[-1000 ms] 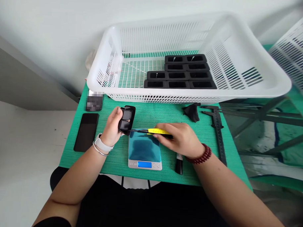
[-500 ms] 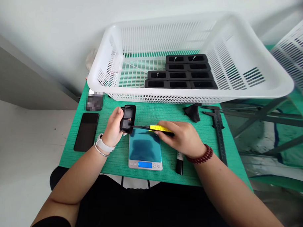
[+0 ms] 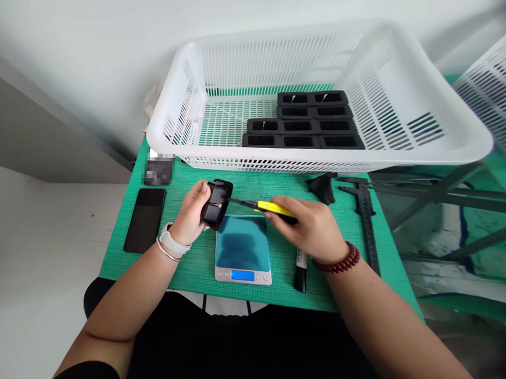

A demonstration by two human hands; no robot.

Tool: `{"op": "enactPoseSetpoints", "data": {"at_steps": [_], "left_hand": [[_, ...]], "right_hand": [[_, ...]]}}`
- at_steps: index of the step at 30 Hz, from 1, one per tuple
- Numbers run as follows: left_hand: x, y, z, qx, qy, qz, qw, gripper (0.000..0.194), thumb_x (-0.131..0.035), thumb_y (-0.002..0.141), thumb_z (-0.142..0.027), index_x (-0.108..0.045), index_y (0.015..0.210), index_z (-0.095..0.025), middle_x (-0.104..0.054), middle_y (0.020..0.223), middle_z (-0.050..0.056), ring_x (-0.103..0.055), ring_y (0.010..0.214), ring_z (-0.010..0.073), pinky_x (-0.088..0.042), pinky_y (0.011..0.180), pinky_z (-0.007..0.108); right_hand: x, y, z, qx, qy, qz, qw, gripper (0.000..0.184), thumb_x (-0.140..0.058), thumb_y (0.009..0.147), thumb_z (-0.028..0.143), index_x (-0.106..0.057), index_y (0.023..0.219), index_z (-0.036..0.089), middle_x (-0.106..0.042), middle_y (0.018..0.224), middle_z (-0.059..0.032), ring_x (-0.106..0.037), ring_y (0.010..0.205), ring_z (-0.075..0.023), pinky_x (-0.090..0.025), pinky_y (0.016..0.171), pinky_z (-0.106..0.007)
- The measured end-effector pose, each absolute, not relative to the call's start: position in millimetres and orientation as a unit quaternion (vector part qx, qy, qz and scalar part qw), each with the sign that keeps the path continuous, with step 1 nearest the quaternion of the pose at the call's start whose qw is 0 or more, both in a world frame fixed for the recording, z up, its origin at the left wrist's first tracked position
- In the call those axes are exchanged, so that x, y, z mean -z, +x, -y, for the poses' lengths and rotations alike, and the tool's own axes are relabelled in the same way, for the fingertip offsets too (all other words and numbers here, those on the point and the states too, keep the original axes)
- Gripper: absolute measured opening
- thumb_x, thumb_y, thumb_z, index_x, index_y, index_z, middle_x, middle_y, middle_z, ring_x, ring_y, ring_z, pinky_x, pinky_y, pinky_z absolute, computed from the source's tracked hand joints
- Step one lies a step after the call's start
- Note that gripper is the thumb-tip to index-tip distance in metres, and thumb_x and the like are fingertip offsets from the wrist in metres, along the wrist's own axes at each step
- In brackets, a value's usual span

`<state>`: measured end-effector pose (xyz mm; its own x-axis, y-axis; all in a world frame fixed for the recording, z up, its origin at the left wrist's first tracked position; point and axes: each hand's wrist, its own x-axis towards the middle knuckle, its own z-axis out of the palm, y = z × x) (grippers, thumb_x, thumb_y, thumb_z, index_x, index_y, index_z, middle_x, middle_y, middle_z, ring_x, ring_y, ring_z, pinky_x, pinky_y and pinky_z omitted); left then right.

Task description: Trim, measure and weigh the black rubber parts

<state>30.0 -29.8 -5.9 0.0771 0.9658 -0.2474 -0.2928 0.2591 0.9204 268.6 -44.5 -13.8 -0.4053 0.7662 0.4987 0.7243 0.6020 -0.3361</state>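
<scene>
My left hand (image 3: 193, 205) is closed around a black moulded part (image 3: 217, 205), a flanged piece with a slot across its middle. It is held tilted above the far left corner of the digital scale (image 3: 243, 244). In my right hand (image 3: 307, 224) is a yellow and black utility knife (image 3: 276, 210), its blade pointing left. The blade tip lies at or close to the flanged edge of the part; whether it touches I cannot tell. A black-capped marker (image 3: 300, 271) lies below my right hand.
Behind, a white plastic basket (image 3: 316, 158) holds several black rectangular parts (image 3: 297, 126). A black phone (image 3: 144, 220) lies at left. To the right are a crumpled black piece (image 3: 321, 187) and a caliper (image 3: 366, 221). Green mesh covers the table (image 3: 183, 275).
The black part has tilted clockwise and shifted slightly right in my left hand. My right hand has moved a little right, and the knife blade now angles up to the left.
</scene>
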Motion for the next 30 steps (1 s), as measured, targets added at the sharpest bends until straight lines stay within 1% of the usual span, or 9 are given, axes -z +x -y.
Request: {"op": "enactPoseSetpoints", "data": {"at_steps": [3, 8, 12, 15, 19, 24, 27, 30], "left_hand": [[6.4, 29.5, 29.9, -0.485, 0.363, -0.464, 0.647, 0.045, -0.069, 0.072, -0.061, -0.047, 0.083, -0.023, -0.043, 0.062, -0.006, -0.040, 0.039, 0.0068, -0.026, 0.028, 0.019], [4.0, 29.3, 29.8, -0.507, 0.366, -0.456, 0.633, 0.046, -0.066, 0.074, -0.064, -0.047, 0.086, -0.024, -0.044, 0.064, -0.005, -0.044, 0.042, 0.0077, -0.030, 0.030, 0.019], [2.9, 27.5, 31.4, -0.476, 0.403, -0.438, 0.647, 0.051, -0.065, 0.072, -0.068, -0.047, 0.092, -0.025, -0.045, 0.062, -0.005, -0.043, 0.039, 0.0083, -0.026, 0.029, 0.019], [4.0, 25.5, 32.6, -0.465, 0.426, -0.425, 0.649, 0.050, -0.067, 0.072, -0.064, -0.045, 0.095, -0.026, -0.045, 0.061, -0.006, -0.042, 0.040, 0.0083, -0.026, 0.031, 0.019], [8.3, 21.5, 32.6, -0.449, 0.457, -0.404, 0.653, 0.045, -0.071, 0.074, -0.055, -0.044, 0.096, -0.026, -0.044, 0.063, -0.006, -0.039, 0.041, 0.0062, -0.027, 0.035, 0.018], [10.5, 18.9, 30.8, -0.421, 0.492, -0.373, 0.665, 0.044, -0.075, 0.073, -0.049, -0.043, 0.094, -0.026, -0.044, 0.064, -0.007, -0.040, 0.046, 0.0059, -0.030, 0.039, 0.017], [9.9, 18.2, 29.1, -0.431, 0.493, -0.369, 0.659, 0.042, -0.075, 0.073, -0.046, -0.044, 0.093, -0.027, -0.047, 0.064, -0.006, -0.041, 0.046, 0.0061, -0.030, 0.040, 0.017], [9.7, 16.2, 27.2, -0.444, 0.493, -0.370, 0.650, 0.039, -0.075, 0.074, -0.044, -0.045, 0.092, -0.027, -0.049, 0.062, -0.006, -0.041, 0.045, 0.0063, -0.030, 0.039, 0.017]], "right_hand": [[13.9, 269.5, 44.8, -0.015, -0.468, 0.819, 0.331, 0.021, -0.058, 0.090, 0.033, -0.066, 0.099, 0.016, -0.071, 0.071, -0.0038, -0.061, 0.054, -0.0137, -0.042, 0.049, -0.025], [13.5, 269.1, 44.8, -0.047, -0.410, 0.852, 0.322, 0.025, -0.055, 0.092, 0.038, -0.066, 0.099, 0.017, -0.072, 0.072, -0.0040, -0.062, 0.054, -0.0138, -0.045, 0.050, -0.025], [12.6, 270.9, 43.3, -0.014, -0.473, 0.814, 0.336, 0.022, -0.057, 0.091, 0.034, -0.066, 0.098, 0.015, -0.071, 0.069, -0.0038, -0.061, 0.052, -0.0140, -0.044, 0.048, -0.025], [10.9, 272.1, 42.9, -0.039, -0.460, 0.818, 0.344, 0.023, -0.057, 0.091, 0.036, -0.066, 0.097, 0.015, -0.070, 0.068, -0.0032, -0.060, 0.050, -0.0127, -0.044, 0.047, -0.024], [8.2, 272.0, 42.2, -0.122, -0.416, 0.841, 0.324, 0.022, -0.056, 0.092, 0.036, -0.065, 0.100, 0.018, -0.073, 0.078, -0.0029, -0.064, 0.058, -0.0120, -0.048, 0.054, -0.022], [3.8, 275.0, 39.8, -0.116, -0.469, 0.811, 0.331, 0.020, -0.057, 0.091, 0.035, -0.066, 0.097, 0.019, -0.072, 0.073, -0.0029, -0.061, 0.052, -0.0122, -0.044, 0.048, -0.024], [2.0, 276.4, 39.7, -0.151, -0.440, 0.823, 0.326, 0.019, -0.057, 0.090, 0.036, -0.066, 0.095, 0.020, -0.072, 0.073, -0.0015, -0.060, 0.051, -0.0115, -0.044, 0.048, -0.024], [2.7, 276.2, 40.1, -0.167, -0.417, 0.836, 0.315, 0.018, -0.059, 0.089, 0.036, -0.066, 0.095, 0.021, -0.072, 0.073, -0.0008, -0.063, 0.054, -0.0121, -0.046, 0.051, -0.024]]}}
